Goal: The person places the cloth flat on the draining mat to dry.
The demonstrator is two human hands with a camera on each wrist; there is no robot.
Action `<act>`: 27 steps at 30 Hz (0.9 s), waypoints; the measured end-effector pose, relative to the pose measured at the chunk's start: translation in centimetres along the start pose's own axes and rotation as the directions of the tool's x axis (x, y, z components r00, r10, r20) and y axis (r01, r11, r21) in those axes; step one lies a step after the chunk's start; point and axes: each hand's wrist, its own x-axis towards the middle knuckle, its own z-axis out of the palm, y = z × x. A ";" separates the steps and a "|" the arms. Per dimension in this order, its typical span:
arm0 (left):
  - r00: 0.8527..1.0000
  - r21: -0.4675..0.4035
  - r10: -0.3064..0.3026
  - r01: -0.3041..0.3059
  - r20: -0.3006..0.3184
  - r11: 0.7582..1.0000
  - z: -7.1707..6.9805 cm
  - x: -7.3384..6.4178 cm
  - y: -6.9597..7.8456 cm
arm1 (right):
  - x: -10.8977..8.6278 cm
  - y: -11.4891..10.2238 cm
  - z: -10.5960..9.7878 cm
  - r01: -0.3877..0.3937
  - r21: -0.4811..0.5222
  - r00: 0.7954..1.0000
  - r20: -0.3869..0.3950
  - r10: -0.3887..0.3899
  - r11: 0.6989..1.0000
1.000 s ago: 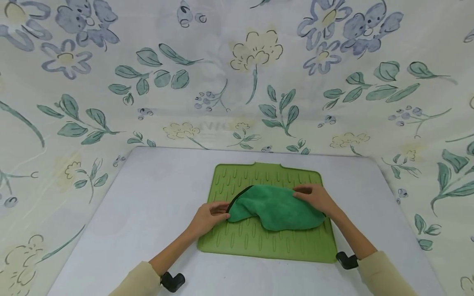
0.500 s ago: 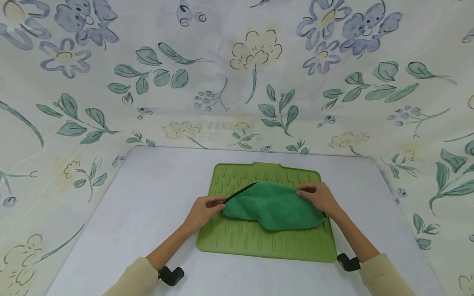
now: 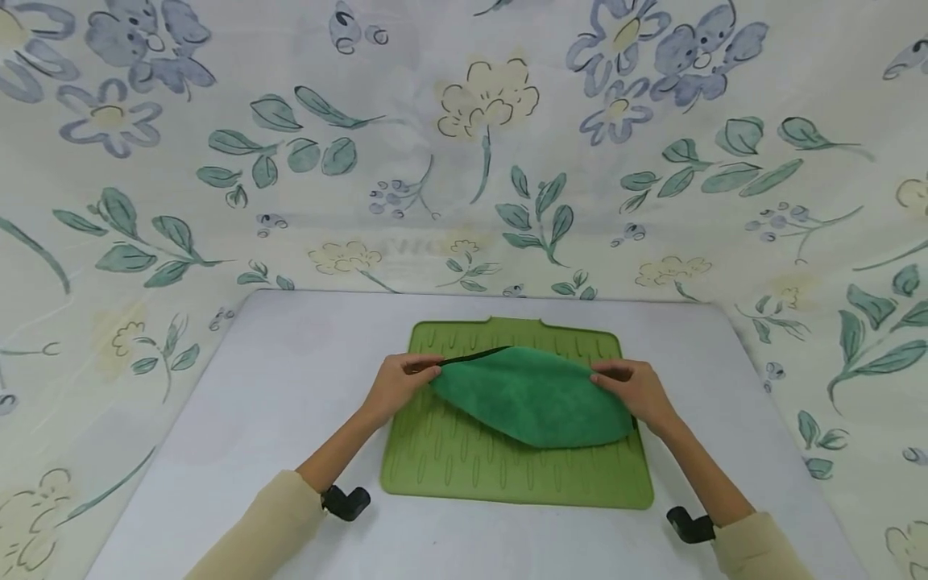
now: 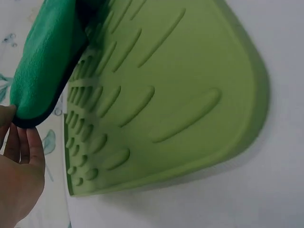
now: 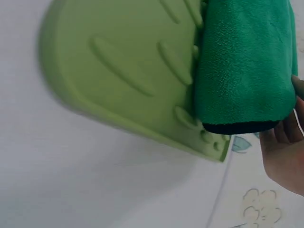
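A green cloth [image 3: 532,395] with a dark edging is held up between both hands over a lime-green ridged mat [image 3: 500,483]. My left hand [image 3: 395,387] pinches its left corner between thumb and fingers; in the left wrist view that corner of the cloth [image 4: 45,61] hangs above the mat. At the upper right, my right hand [image 3: 638,391] grips the cloth's top edge. The right wrist view shows the cloth [image 5: 247,61] folded over in a rounded bend, with the right hand [image 5: 285,152] at its edge.
The mat lies on a white table [image 3: 304,338], with a raised rim and a tab on its far side. A floral curtain [image 3: 406,161] stands behind and at both sides. Black wrist cameras [image 3: 346,503] sit on both forearms.
My left hand has lifted up and away, raising the cloth's left corner. The sagging fold along its lower edge has pulled straighter. The right hand keeps its hold, shifted slightly right.
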 end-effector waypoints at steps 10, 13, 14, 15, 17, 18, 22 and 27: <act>1.000 0.045 -0.006 0.006 0.011 0.999 1.1 1.8 -1.1 | -0.6 1.1 0.6 -0.037 -0.008 0.999 0.014 0.037 0.999; 1.000 0.044 -0.004 0.003 0.013 0.999 1.3 1.8 -1.3 | -0.6 1.2 0.6 -0.032 0.004 0.999 0.025 0.032 0.999; 1.000 0.046 -0.003 0.003 0.014 0.999 1.3 1.8 -1.3 | -0.6 1.2 0.6 -0.027 0.004 0.999 0.031 0.027 1.000; 1.000 0.048 -0.002 0.001 0.014 0.999 1.3 1.7 -1.4 | -0.6 1.2 0.6 -0.025 0.002 0.999 0.035 0.025 1.000; 1.000 0.054 -0.005 0.004 0.016 0.999 1.4 1.6 -1.5 | -0.4 1.1 0.6 -0.029 -0.001 0.999 0.043 0.029 1.000; 1.000 0.057 -0.009 0.008 0.020 0.998 1.4 1.5 -1.6 | -0.3 1.1 0.5 -0.035 -0.003 0.998 0.048 0.035 0.999; 0.998 0.064 -0.051 0.050 0.025 0.997 1.2 1.2 -1.8 | 0.3 1.0 0.4 -0.051 -0.028 0.996 0.073 0.053 0.998; 0.994 0.097 -0.109 0.106 0.030 0.990 0.8 0.3 -1.8 | 1.4 0.6 0.5 -0.045 -0.039 0.994 0.098 0.049 0.998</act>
